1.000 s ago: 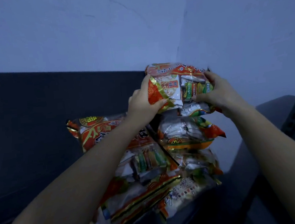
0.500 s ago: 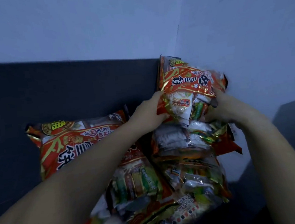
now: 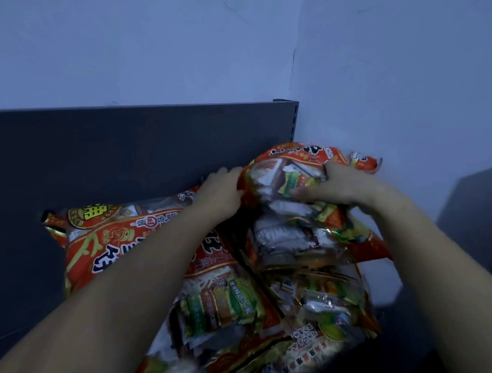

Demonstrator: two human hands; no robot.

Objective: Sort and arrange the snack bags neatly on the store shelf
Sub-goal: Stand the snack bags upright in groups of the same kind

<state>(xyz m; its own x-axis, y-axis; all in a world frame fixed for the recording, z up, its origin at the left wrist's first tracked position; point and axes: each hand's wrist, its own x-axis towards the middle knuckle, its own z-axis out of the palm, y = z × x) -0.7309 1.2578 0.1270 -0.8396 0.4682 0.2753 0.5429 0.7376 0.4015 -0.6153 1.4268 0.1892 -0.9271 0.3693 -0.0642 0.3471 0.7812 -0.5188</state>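
Nearest me, a large red snack bag (image 3: 144, 253) with Chinese characters lies flat beside a stack of smaller bags (image 3: 313, 269). Beyond, my left hand (image 3: 221, 192) and right hand (image 3: 339, 186) have their fingers closed on the top bag (image 3: 290, 171), probably seating it squarely. Behind stands the shelf's dark back panel (image 3: 118, 149).

We grip the top snack bag (image 3: 293, 170) with left hand (image 3: 220, 192) and right hand (image 3: 337, 186); below them lies a large bag (image 3: 119, 240).
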